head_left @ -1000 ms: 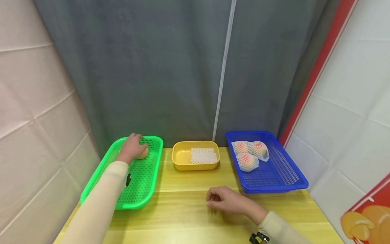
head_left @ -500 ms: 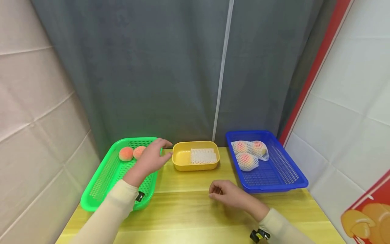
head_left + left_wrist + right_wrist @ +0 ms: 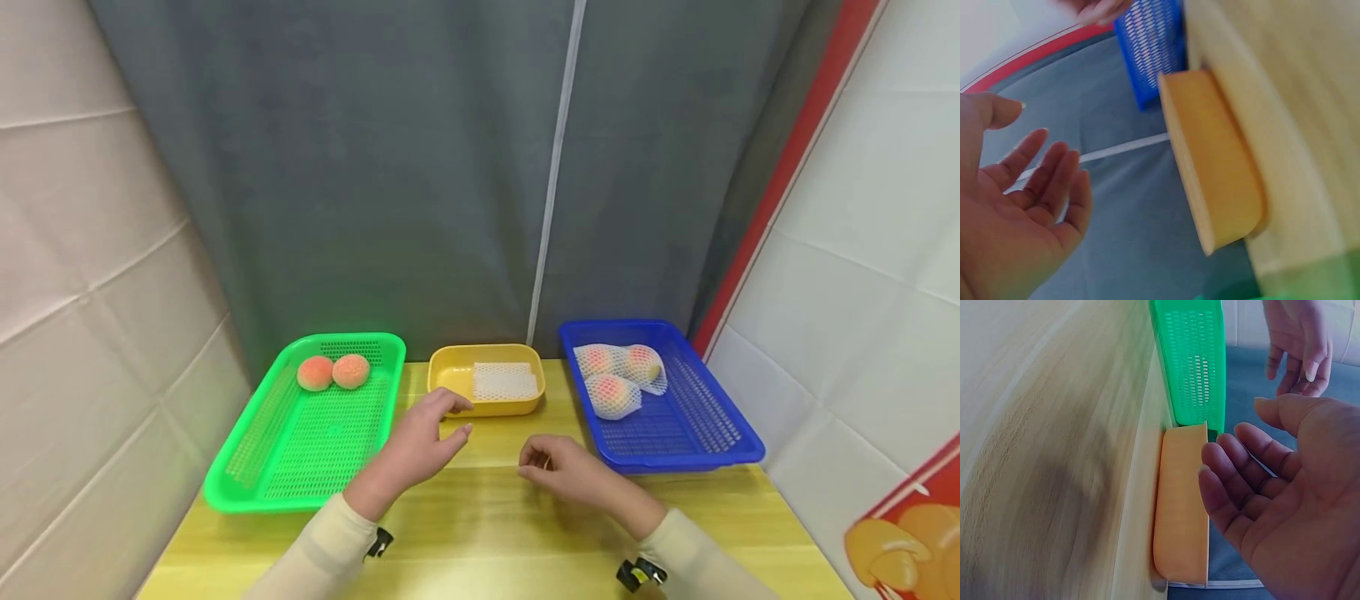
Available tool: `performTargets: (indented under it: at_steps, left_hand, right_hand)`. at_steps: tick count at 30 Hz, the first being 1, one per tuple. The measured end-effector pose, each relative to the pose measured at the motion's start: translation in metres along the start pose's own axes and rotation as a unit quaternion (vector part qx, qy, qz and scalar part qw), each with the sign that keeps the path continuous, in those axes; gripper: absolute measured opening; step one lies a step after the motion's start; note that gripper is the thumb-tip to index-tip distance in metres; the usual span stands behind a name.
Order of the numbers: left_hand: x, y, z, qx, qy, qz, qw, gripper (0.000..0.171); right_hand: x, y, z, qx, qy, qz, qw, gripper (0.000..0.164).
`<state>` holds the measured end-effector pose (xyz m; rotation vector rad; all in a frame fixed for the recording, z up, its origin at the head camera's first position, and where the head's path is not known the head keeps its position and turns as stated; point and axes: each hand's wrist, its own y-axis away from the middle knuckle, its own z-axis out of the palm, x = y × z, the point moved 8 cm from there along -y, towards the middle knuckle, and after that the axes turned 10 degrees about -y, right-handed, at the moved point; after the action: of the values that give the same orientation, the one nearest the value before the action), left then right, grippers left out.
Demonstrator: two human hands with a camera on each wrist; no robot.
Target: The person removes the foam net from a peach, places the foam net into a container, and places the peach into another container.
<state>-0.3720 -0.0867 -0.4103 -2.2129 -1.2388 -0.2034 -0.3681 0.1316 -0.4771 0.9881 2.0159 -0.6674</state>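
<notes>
My left hand is in the air in front of the yellow tray, thumb and fingers apart and holding nothing. In the left wrist view its palm and loosely bent fingers are bare. To the right, my right hand hangs over the table with relaxed, slightly curled fingers and an empty palm. White foam net sleeves lie flat in the yellow tray. Two peaches, a left peach and a right peach, sit side by side at the back of the green basket.
At right stands a blue basket with three net-wrapped peaches at its back left. A grey curtain hangs behind the containers. The wooden table extends in front of them, with white walls at both sides.
My left hand has come away from the peaches in the green basket and moved right, to the front of the yellow tray. Both peaches now show fully. The right hand has hardly moved.
</notes>
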Motion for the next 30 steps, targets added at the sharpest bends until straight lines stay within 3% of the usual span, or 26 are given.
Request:
performTargets:
  at_steps: [7, 13, 22, 30]
  left_hand:
    - [0.003, 0.020, 0.028, -0.011, 0.035, 0.013, 0.9992, 0.026]
    - [0.003, 0.023, 0.035, -0.017, 0.040, 0.010, 0.9990, 0.026]
    - [0.007, 0.017, 0.048, -0.032, 0.012, 0.018, 0.9993, 0.031]
    - [0.044, -0.007, 0.067, -0.041, -0.016, 0.083, 0.9955, 0.041]
  right_hand:
    - [0.004, 0.000, 0.002, 0.005, 0.001, -0.004, 1.000, 0.007]
    - [0.006, 0.001, 0.002, 0.008, 0.000, -0.007, 1.000, 0.008]
    - [-0.003, 0.006, -0.012, 0.019, 0.023, -0.012, 0.999, 0.008]
    - [-0.015, 0.027, -0.063, 0.087, 0.061, -0.032, 0.994, 0.004]
